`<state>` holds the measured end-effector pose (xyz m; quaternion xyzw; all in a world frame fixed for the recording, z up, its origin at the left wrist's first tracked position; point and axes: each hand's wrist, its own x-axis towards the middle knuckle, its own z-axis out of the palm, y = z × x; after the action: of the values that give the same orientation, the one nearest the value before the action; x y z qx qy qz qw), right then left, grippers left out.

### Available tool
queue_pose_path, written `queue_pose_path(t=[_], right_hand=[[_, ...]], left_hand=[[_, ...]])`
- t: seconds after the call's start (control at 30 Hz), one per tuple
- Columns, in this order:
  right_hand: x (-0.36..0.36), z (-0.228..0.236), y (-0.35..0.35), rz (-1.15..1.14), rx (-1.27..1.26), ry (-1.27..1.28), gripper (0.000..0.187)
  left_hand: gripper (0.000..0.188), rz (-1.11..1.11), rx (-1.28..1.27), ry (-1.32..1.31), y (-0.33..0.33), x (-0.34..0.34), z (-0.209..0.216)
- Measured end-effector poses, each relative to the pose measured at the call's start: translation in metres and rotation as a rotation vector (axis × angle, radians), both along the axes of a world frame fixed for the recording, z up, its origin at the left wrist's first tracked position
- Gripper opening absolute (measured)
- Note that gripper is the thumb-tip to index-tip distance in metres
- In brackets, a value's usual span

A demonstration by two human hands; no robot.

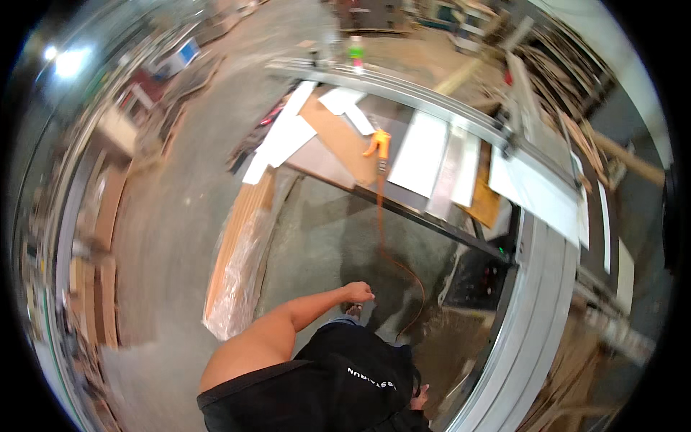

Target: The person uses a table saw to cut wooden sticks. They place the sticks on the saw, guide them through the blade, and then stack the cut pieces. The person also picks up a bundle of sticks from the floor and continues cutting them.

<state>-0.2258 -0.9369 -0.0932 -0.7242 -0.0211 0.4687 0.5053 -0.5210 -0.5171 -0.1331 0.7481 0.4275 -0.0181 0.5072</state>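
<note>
My left hand [358, 291] hangs in front of my body above the concrete floor, its fingers curled in, with nothing seen in them. Low at the right side of my black top is my right hand [420, 397], partly hidden; its visible fingers look loosely apart and hold nothing I can see. Neither hand touches the work table ahead. On that table lies an orange air blow gun [381, 146], its orange hose [400, 261] trailing down to the floor. White panels [419, 153] and a brown board [337, 133] lie around it.
A metal rail [403, 90] runs along the table's far side, with a green and pink bottle [356, 50] beside it. At my right stands a grooved aluminium sliding bed [536, 309]. A plastic-wrapped stack of boards [241, 259] rests on the floor to the left.
</note>
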Motion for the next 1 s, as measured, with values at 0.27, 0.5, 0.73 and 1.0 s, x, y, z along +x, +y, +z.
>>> queue_pose_path(t=[0.27, 0.5, 0.73, 1.0], right_hand=[[0.038, 0.009, 0.178, 0.249, -0.181, 0.141, 0.062], [0.065, -0.015, 0.327, 0.523, -0.128, 0.622, 0.040], [-0.023, 0.012, 0.445, 1.026, -0.141, 0.299, 0.040], [-0.097, -0.106, 0.452, 1.550, 0.018, 0.142, 0.040]], left_hand=[[0.048, 1.032, -0.255, 0.452, -0.097, -0.151, -0.040], [0.044, 1.272, -0.128, 0.337, -0.189, -0.185, -0.006], [0.046, 1.485, -0.193, 0.193, -0.209, -0.221, 0.015], [0.047, 1.949, -0.300, 0.121, -0.270, -0.298, -0.017]])
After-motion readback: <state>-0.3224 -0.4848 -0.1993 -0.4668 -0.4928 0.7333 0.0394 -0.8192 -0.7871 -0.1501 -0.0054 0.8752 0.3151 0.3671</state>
